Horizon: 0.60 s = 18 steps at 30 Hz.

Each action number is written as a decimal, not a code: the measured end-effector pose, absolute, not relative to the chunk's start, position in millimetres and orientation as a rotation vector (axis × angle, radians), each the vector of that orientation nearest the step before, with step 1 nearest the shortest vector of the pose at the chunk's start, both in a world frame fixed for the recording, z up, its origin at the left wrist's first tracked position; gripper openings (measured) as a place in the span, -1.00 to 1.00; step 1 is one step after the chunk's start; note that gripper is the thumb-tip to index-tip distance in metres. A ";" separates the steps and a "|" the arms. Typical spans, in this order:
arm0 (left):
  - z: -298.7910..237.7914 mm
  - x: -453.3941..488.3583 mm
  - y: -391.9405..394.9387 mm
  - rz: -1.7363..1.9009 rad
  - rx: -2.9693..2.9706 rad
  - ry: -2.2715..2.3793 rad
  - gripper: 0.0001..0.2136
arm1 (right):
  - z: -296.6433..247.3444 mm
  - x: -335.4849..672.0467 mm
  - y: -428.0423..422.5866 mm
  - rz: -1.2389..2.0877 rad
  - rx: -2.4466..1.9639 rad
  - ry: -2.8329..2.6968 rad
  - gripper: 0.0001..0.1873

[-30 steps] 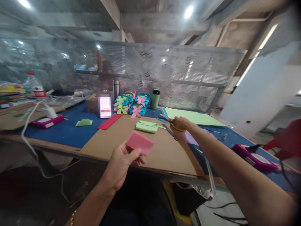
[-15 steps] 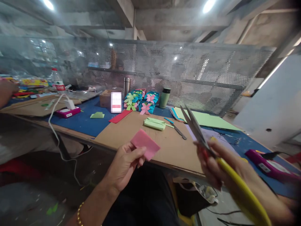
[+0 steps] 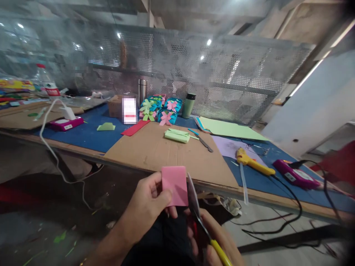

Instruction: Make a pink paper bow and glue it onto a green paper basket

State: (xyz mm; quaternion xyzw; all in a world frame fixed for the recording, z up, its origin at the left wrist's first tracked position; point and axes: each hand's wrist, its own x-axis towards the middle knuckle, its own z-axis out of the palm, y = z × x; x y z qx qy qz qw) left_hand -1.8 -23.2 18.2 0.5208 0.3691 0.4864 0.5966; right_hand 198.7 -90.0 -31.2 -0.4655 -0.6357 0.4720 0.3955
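My left hand [image 3: 148,208] pinches a folded pink foam piece [image 3: 175,184] upright in front of me, below the table's near edge. My right hand [image 3: 215,242] grips yellow-handled scissors [image 3: 197,212]; their blades stand open at the pink piece's right edge. Both hands are over my lap, in front of the brown cardboard sheet [image 3: 163,151] on the blue table [image 3: 83,135].
On the cardboard lie a folded green foam piece [image 3: 176,135] and a craft knife [image 3: 205,143]. Further back are foam flowers [image 3: 159,111], a steel flask [image 3: 142,93] and a green cup [image 3: 188,105]. A yellow glue gun [image 3: 253,162], a magenta device [image 3: 294,176] and cables lie on the right.
My right hand took the scissors from the table and brought them down to the pink piece. My left hand turned the piece upright and lowered it. The view tilted downward.
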 end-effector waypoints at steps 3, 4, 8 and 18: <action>12.9 0.9 -21.6 1.081 1.216 0.885 -0.86 | -37.7 195.0 -85.9 1.204 -1.190 -1.621 -0.23; 11.8 1.3 -21.2 1.078 1.219 0.892 -0.86 | -39.7 195.0 -85.5 1.208 -1.193 -1.614 -0.23; 10.4 2.1 -20.5 1.080 1.212 0.896 -0.87 | -43.6 200.2 -87.5 1.204 -1.209 -1.600 -0.30; 7.2 2.8 -19.6 1.074 1.223 0.860 -0.85 | -39.4 205.4 -86.6 1.167 -1.178 -1.654 -0.44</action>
